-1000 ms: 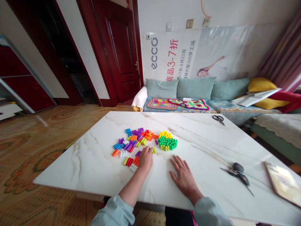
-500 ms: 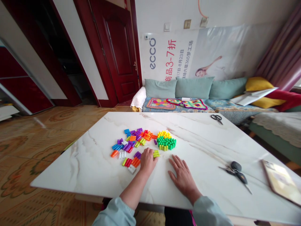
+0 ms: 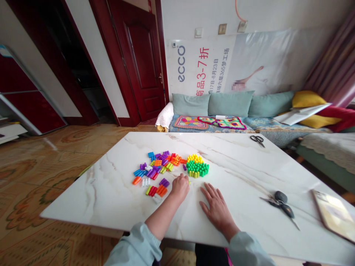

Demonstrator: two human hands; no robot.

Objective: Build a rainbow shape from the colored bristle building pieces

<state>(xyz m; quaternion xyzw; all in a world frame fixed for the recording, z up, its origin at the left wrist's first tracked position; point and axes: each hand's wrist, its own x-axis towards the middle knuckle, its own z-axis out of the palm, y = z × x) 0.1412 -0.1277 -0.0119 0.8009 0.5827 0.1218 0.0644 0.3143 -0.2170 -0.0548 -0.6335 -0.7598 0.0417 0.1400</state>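
Note:
My left hand [image 3: 181, 186] is closed at the middle of the white table, its fingers curled over a yellow-green piece [image 3: 189, 182] that shows only as a sliver at the fingertips. Palm down, my right hand [image 3: 217, 207] lies on the tabletop with its fingers spread. Just beyond both hands stand upright pieces in a tight group: yellow ones [image 3: 195, 159] at the back, green ones [image 3: 198, 168] in the middle, and yellow-green ones [image 3: 194, 174] in front. To the left lie loose pieces in purple [image 3: 164, 182], orange [image 3: 161, 190], red [image 3: 152, 191], blue [image 3: 140, 173] and white [image 3: 145, 182].
The marble-patterned table [image 3: 111, 207] fills the foreground. On its right lie black-handled scissors or cutters [image 3: 280, 204] and a phone [image 3: 334, 214]. Smaller scissors [image 3: 257, 140] rest near the far edge. Behind is a sofa [image 3: 277, 127] with pillows.
My left hand has moved slightly right over the yellow-green pieces beside it, now mostly covering them. My right hand stays flat in place. The whole view has shifted a little.

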